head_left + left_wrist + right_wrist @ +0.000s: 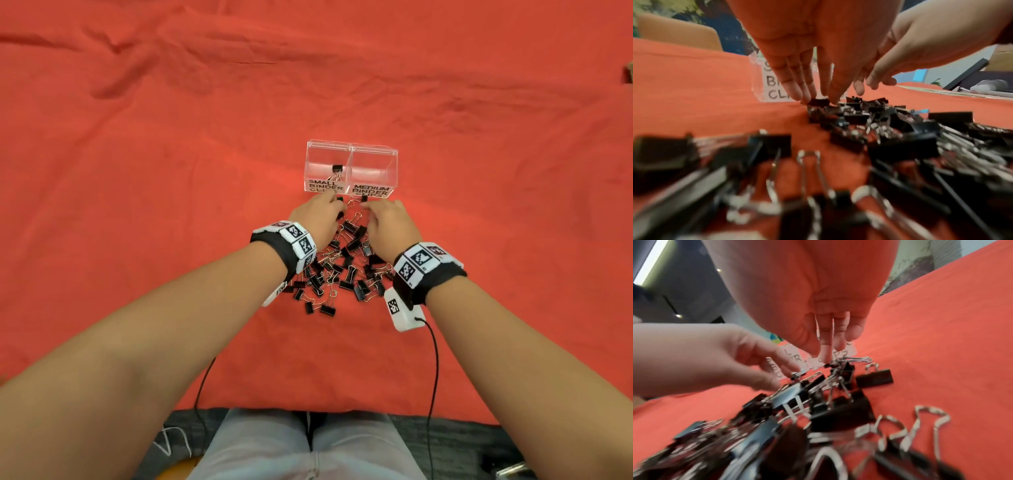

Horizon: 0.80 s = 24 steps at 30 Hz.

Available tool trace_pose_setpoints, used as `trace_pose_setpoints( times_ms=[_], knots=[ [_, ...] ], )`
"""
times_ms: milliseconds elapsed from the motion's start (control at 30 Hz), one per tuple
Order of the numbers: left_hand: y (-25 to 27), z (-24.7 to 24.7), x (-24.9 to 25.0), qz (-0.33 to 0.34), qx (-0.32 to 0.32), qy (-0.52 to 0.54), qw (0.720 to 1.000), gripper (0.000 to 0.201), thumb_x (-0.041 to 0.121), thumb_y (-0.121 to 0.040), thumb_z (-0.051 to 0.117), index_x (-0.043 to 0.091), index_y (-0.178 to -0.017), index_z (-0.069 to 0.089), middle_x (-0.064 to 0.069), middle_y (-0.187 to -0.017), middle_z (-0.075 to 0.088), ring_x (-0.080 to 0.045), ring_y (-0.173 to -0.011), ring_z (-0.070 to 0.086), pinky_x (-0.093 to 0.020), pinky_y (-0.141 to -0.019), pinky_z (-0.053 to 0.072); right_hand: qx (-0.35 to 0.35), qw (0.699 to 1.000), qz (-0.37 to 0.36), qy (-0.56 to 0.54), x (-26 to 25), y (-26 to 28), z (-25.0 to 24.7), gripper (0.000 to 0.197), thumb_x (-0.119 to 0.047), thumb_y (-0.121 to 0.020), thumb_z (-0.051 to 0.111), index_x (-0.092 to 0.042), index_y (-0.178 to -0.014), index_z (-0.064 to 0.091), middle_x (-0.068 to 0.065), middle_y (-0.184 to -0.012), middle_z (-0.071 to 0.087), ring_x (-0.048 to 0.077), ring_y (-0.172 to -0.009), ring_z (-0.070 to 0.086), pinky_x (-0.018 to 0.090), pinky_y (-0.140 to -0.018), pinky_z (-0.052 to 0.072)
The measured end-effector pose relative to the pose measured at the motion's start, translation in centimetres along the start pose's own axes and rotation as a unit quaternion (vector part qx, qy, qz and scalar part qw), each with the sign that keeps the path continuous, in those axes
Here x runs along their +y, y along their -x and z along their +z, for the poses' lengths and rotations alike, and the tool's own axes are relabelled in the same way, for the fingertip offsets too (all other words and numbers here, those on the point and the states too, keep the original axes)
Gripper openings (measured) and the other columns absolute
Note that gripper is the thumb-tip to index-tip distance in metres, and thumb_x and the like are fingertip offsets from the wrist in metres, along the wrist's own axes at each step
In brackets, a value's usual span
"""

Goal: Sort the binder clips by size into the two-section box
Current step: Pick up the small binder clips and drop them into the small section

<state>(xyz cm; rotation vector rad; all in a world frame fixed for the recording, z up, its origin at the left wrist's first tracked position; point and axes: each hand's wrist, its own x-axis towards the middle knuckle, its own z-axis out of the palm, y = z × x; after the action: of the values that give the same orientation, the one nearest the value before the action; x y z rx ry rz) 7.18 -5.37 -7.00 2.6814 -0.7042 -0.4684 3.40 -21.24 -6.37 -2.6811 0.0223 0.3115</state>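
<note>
A clear two-section box [394, 161] stands on the red cloth, labelled SMALL on its left half and MEDIUM on its right. One small clip [337, 168] lies in the left section; the right section shows nothing inside. A pile of black binder clips [342, 270] lies just in front of the box, between my wrists. My left hand [337, 202] [819, 99] pinches a small black clip [819, 102] at the pile's far edge. My right hand [364, 205] [823, 360] points its fingers down and nips a small clip [830, 366] at the pile's far end.
The red cloth [171, 171] is wrinkled and spreads wide on all sides of the box. A black cable [435, 359] hangs from my right wrist unit, and another runs from the left. My knees are at the cloth's near edge.
</note>
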Motion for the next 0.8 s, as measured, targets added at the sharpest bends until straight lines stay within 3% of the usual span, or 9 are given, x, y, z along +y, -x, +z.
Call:
trace_pose_setpoints(
  times_ms=[67,167,300,400,533,667,800],
  knots=[
    [0.4,0.5,-0.2,-0.015,-0.003,0.001,1.000,0.038,0.010,-0.090,0.055,0.013,-0.128,0.054,-0.004,-0.112,0.049,-0.023,-0.101,0.054,-0.041,-0.079,0.055,-0.005,1.000,0.015,0.014,0.1,-0.7,-0.1,0.044,-0.006,-0.091,0.040,-0.015,-0.133,0.049,0.009,-0.129,0.056,0.026,-0.121,0.043,0.041,-0.104,0.041],
    [0.8,0.7,-0.7,-0.030,-0.006,0.005,1.000,0.027,0.013,-0.091,0.055,0.010,-0.118,0.058,-0.005,-0.110,0.047,-0.024,-0.092,0.055,-0.041,-0.076,0.054,-0.014,0.998,0.026,0.046,0.1,-1.2,0.2,0.043,-0.012,-0.092,0.044,-0.015,-0.134,0.048,0.009,-0.128,0.055,0.026,-0.121,0.044,0.041,-0.100,0.043],
    [1.4,0.6,-2.0,-0.065,0.002,0.034,0.997,0.018,0.019,-0.091,0.057,0.011,-0.107,0.058,-0.005,-0.111,0.045,-0.021,-0.083,0.055,-0.039,-0.075,0.055,0.035,0.998,0.022,0.040,0.2,-1.4,0.5,0.026,-0.015,-0.091,0.048,-0.011,-0.114,0.061,0.009,-0.116,0.063,0.027,-0.110,0.052,0.040,-0.095,0.045],
    [1.8,0.5,-2.2,-0.073,0.038,0.045,0.996,0.016,0.021,-0.091,0.058,0.013,-0.105,0.058,-0.004,-0.109,0.046,-0.019,-0.092,0.050,-0.035,-0.077,0.051,0.056,0.997,0.042,0.037,0.0,-1.6,0.4,0.025,-0.016,-0.090,0.051,-0.011,-0.112,0.061,0.010,-0.113,0.065,0.030,-0.107,0.056,0.041,-0.090,0.046],
    [1.7,0.5,-0.8,-0.035,0.050,0.042,0.997,0.018,0.023,-0.091,0.056,0.015,-0.107,0.059,-0.003,-0.111,0.049,-0.020,-0.107,0.046,-0.033,-0.086,0.046,0.048,0.996,0.077,0.027,-0.2,-1.7,0.7,0.020,-0.017,-0.090,0.053,-0.009,-0.105,0.064,0.011,-0.106,0.066,0.031,-0.100,0.059,0.040,-0.083,0.049],
    [0.6,1.0,1.1,-0.037,0.038,0.029,0.998,0.030,0.029,-0.092,0.055,0.013,-0.117,0.058,-0.005,-0.119,0.053,-0.024,-0.115,0.044,-0.035,-0.096,0.041,0.049,0.994,0.082,-0.052,-0.3,-1.6,0.8,0.004,-0.011,-0.080,0.061,-0.010,-0.083,0.059,0.009,-0.094,0.060,0.029,-0.094,0.056,0.039,-0.083,0.047],
    [-0.4,1.6,2.3,-0.060,0.009,-0.014,0.998,0.038,0.034,-0.092,0.055,0.007,-0.118,0.056,-0.011,-0.120,0.055,-0.028,-0.118,0.044,-0.037,-0.099,0.039,0.055,0.977,0.121,-0.164,0.2,-0.7,0.1,0.006,-0.011,-0.080,0.064,-0.011,-0.082,0.058,0.000,-0.078,0.058,0.018,-0.075,0.056,0.031,-0.071,0.049]
  ],
)
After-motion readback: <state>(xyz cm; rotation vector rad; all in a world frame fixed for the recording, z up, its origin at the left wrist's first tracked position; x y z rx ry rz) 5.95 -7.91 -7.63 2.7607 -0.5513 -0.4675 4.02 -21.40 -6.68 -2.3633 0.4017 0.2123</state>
